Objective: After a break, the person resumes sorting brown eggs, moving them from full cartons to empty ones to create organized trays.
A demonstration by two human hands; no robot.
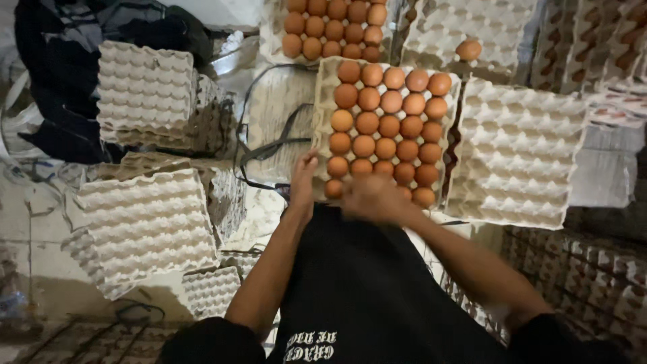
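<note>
A pulp egg tray [322, 101] full of brown eggs [387, 125] lies straight in front of me. My left hand [303, 176] rests against the tray's near left edge, fingers pointing up beside the lowest eggs. My right hand [374, 199] is blurred with motion over the near row of eggs; whether it holds an egg cannot be told.
An empty tray [515, 155] lies to the right, with a lone egg [468, 49] on another empty tray behind it. A second full tray [333, 30] sits at the back. Stacks of empty trays [145, 229] stand at left, and crates at right [593, 269].
</note>
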